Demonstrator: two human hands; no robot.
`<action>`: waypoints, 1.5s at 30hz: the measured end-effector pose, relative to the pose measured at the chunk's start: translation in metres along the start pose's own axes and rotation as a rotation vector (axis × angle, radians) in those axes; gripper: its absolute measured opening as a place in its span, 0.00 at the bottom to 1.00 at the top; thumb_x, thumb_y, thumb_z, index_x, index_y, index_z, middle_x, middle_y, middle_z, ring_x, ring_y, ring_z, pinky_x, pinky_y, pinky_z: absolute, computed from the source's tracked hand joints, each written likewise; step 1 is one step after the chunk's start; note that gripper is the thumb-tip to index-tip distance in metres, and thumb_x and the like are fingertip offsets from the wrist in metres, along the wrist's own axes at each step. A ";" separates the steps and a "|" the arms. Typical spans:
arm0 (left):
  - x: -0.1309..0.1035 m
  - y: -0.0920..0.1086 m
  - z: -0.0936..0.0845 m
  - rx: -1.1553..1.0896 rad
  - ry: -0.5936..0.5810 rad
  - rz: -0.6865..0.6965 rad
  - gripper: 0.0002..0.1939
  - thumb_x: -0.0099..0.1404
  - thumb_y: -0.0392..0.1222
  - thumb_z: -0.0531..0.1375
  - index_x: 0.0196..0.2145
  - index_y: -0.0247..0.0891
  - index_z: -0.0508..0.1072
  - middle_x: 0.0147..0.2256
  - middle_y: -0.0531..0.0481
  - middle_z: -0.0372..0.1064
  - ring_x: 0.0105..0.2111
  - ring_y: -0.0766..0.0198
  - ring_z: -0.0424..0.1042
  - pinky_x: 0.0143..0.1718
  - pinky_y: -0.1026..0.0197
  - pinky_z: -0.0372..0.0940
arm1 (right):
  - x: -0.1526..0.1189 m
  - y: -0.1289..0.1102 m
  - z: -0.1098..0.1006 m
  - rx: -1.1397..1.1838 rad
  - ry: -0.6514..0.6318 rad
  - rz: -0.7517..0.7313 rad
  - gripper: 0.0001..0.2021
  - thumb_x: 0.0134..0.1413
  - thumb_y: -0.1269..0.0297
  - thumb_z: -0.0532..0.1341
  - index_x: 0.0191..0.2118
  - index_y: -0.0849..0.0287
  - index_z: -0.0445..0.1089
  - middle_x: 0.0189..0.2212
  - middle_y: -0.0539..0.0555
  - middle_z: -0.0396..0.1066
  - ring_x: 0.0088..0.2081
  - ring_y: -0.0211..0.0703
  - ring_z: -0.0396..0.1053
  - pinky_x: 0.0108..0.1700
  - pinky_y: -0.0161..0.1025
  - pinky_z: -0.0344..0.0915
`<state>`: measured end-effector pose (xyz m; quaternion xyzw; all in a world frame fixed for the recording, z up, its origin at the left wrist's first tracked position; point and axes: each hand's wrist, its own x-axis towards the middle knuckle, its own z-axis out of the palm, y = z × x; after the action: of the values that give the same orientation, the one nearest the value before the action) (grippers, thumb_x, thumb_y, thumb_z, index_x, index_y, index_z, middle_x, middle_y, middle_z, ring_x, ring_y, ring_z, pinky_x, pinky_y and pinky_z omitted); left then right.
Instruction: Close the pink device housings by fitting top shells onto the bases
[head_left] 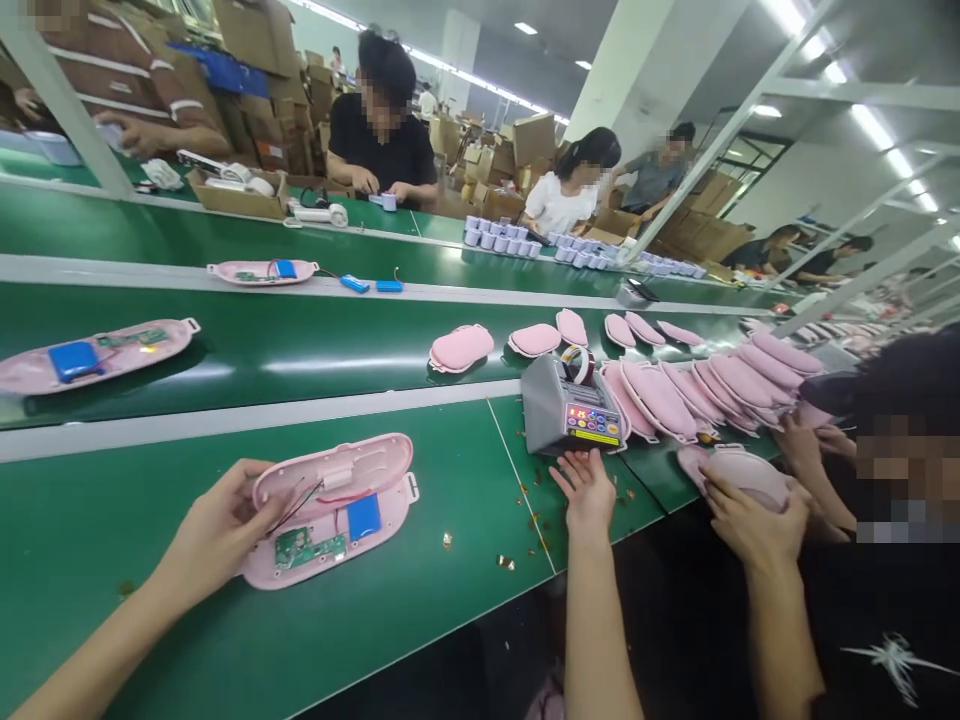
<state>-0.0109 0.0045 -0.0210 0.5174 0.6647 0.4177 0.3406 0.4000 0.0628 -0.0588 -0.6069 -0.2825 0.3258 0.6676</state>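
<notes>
At lower left of the frame, in the head view, we have our left hand (232, 520) pinching a pink cover (382, 462) by its near end, thumb on the inner side. We see a white part (336, 478) inside the cover, with thin wires (298, 503) running down by our thumb. Tilted up, the cover overlaps the back of a pink base (396, 512), which lies on the green bench (442, 630) and carries a green circuit board (294, 548) and a blue pack (364, 517).

Right of the middle, our right hand (585, 480) is palm up and holds nothing, its fingers loosely spread at the lower front edge of a grey tape dispenser (546, 405); we cannot tell whether they touch it. A tape roll (576, 364) sits on top, and scraps of tape (505, 563) lie scattered on the bench between our hands.

At far left we see an uncovered pink shell (142, 355) with another blue pack (73, 360). Beyond the dispenser, pink cases (664, 398) lean together in a row. At lower right, a co-worker's hands (757, 525) hold a pink case (750, 474). Across the line, at upper left of centre, a person in black (384, 140) handles a lilac piece (388, 202).
</notes>
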 end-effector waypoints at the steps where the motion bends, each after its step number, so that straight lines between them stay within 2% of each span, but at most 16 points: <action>1: 0.002 0.001 0.001 -0.006 -0.002 -0.006 0.23 0.57 0.65 0.61 0.35 0.44 0.66 0.21 0.59 0.68 0.22 0.62 0.66 0.22 0.64 0.59 | 0.001 -0.001 0.001 -0.006 0.000 -0.011 0.25 0.61 0.41 0.57 0.42 0.63 0.68 0.35 0.55 0.70 0.36 0.42 0.71 0.39 0.43 0.72; 3: 0.005 0.000 0.001 -0.011 -0.010 -0.019 0.20 0.57 0.62 0.62 0.35 0.44 0.66 0.19 0.60 0.66 0.20 0.63 0.64 0.21 0.65 0.56 | 0.001 -0.002 0.001 -0.013 -0.004 -0.023 0.21 0.64 0.46 0.58 0.43 0.63 0.68 0.37 0.55 0.70 0.36 0.40 0.70 0.41 0.42 0.71; 5: 0.008 -0.003 0.000 -0.033 -0.034 -0.016 0.19 0.57 0.58 0.63 0.35 0.42 0.65 0.19 0.59 0.65 0.20 0.65 0.63 0.20 0.66 0.56 | -0.001 -0.002 -0.003 -0.011 -0.020 -0.013 0.21 0.61 0.46 0.59 0.41 0.63 0.69 0.35 0.55 0.70 0.36 0.42 0.70 0.42 0.44 0.72; 7: 0.009 -0.006 -0.002 -0.064 -0.061 0.014 0.18 0.56 0.55 0.63 0.35 0.40 0.65 0.21 0.58 0.65 0.21 0.66 0.63 0.20 0.67 0.57 | -0.001 0.000 -0.011 0.015 0.002 0.016 0.21 0.50 0.46 0.64 0.36 0.62 0.68 0.33 0.54 0.70 0.35 0.45 0.70 0.43 0.50 0.72; 10: 0.010 -0.013 -0.002 -0.109 -0.086 0.052 0.16 0.56 0.51 0.62 0.36 0.38 0.66 0.24 0.58 0.65 0.22 0.68 0.64 0.21 0.68 0.59 | 0.001 0.004 -0.021 0.083 0.121 0.080 0.18 0.30 0.55 0.68 0.30 0.59 0.68 0.30 0.53 0.69 0.33 0.46 0.69 0.47 0.59 0.69; 12: 0.011 -0.017 -0.002 -0.151 -0.107 0.047 0.15 0.58 0.49 0.60 0.39 0.37 0.67 0.26 0.57 0.67 0.23 0.68 0.66 0.24 0.67 0.61 | -0.004 0.002 -0.020 0.098 0.194 0.077 0.15 0.25 0.60 0.67 0.26 0.58 0.67 0.28 0.52 0.68 0.31 0.45 0.68 0.48 0.60 0.68; 14: 0.011 -0.019 -0.002 -0.200 -0.154 0.037 0.16 0.59 0.47 0.59 0.43 0.35 0.69 0.31 0.53 0.71 0.28 0.66 0.70 0.29 0.65 0.65 | -0.020 -0.008 -0.007 0.074 0.172 -0.005 0.14 0.26 0.60 0.68 0.24 0.58 0.66 0.26 0.52 0.67 0.30 0.45 0.68 0.45 0.58 0.69; 16: 0.011 -0.019 -0.002 -0.267 -0.201 0.033 0.17 0.60 0.45 0.59 0.45 0.34 0.72 0.38 0.49 0.74 0.34 0.63 0.73 0.35 0.63 0.68 | -0.049 -0.025 0.023 0.003 -0.002 -0.169 0.13 0.34 0.58 0.68 0.27 0.59 0.68 0.28 0.53 0.69 0.32 0.47 0.69 0.42 0.54 0.70; 19: 0.011 -0.020 -0.003 -0.369 -0.239 0.035 0.18 0.59 0.42 0.60 0.47 0.33 0.74 0.41 0.47 0.75 0.37 0.62 0.73 0.39 0.62 0.68 | -0.099 -0.047 0.094 -0.237 -0.590 -0.555 0.10 0.56 0.57 0.62 0.33 0.59 0.70 0.38 0.56 0.72 0.41 0.47 0.71 0.43 0.46 0.68; 21: 0.011 -0.021 -0.004 -0.431 -0.262 0.035 0.18 0.59 0.41 0.60 0.47 0.32 0.74 0.38 0.47 0.74 0.35 0.63 0.72 0.36 0.63 0.67 | -0.124 -0.052 0.146 -0.425 -0.958 -0.811 0.10 0.64 0.59 0.56 0.35 0.58 0.70 0.43 0.56 0.70 0.45 0.46 0.69 0.46 0.44 0.66; 22: 0.011 -0.022 -0.003 -0.461 -0.272 0.031 0.18 0.59 0.40 0.60 0.46 0.32 0.74 0.36 0.48 0.74 0.33 0.64 0.71 0.34 0.64 0.66 | -0.132 -0.051 0.169 -0.501 -1.091 -0.913 0.10 0.65 0.60 0.54 0.35 0.57 0.69 0.44 0.56 0.70 0.46 0.46 0.68 0.46 0.44 0.66; 24: 0.011 -0.023 -0.002 -0.526 -0.271 0.025 0.16 0.58 0.37 0.59 0.45 0.31 0.74 0.32 0.51 0.71 0.30 0.66 0.69 0.31 0.66 0.64 | -0.138 -0.045 0.204 -0.620 -1.261 -1.059 0.11 0.67 0.62 0.51 0.36 0.58 0.67 0.46 0.57 0.68 0.47 0.47 0.68 0.44 0.43 0.66; 27: 0.012 -0.025 0.000 -0.587 -0.243 0.031 0.14 0.56 0.32 0.57 0.42 0.31 0.73 0.28 0.54 0.67 0.27 0.69 0.65 0.29 0.68 0.61 | -0.136 -0.034 0.227 -0.740 -1.379 -1.169 0.11 0.67 0.63 0.50 0.35 0.58 0.65 0.47 0.58 0.67 0.47 0.48 0.67 0.43 0.44 0.66; 35: 0.013 -0.032 0.002 -0.540 -0.205 0.018 0.13 0.53 0.31 0.56 0.38 0.33 0.74 0.26 0.54 0.67 0.27 0.66 0.65 0.27 0.67 0.59 | -0.136 -0.031 0.229 -0.829 -1.434 -1.231 0.10 0.67 0.64 0.50 0.35 0.58 0.66 0.46 0.56 0.67 0.45 0.45 0.67 0.41 0.41 0.65; 41: 0.013 -0.033 0.001 -0.554 -0.215 0.040 0.13 0.53 0.31 0.56 0.37 0.32 0.74 0.27 0.53 0.68 0.27 0.66 0.66 0.28 0.67 0.60 | -0.139 -0.022 0.229 -0.792 -1.313 -1.359 0.09 0.65 0.64 0.52 0.33 0.58 0.66 0.40 0.55 0.68 0.41 0.44 0.66 0.36 0.39 0.61; 45: 0.013 -0.032 -0.001 -0.525 -0.221 0.054 0.11 0.54 0.30 0.56 0.36 0.33 0.73 0.26 0.54 0.67 0.26 0.66 0.65 0.27 0.67 0.59 | -0.146 -0.022 0.230 -0.858 -1.253 -1.349 0.08 0.61 0.65 0.55 0.30 0.58 0.65 0.36 0.54 0.69 0.38 0.43 0.65 0.33 0.37 0.59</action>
<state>-0.0276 0.0130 -0.0501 0.4714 0.4788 0.5255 0.5219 0.1323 0.0922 -0.0100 -0.2292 -0.9583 0.0119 0.1699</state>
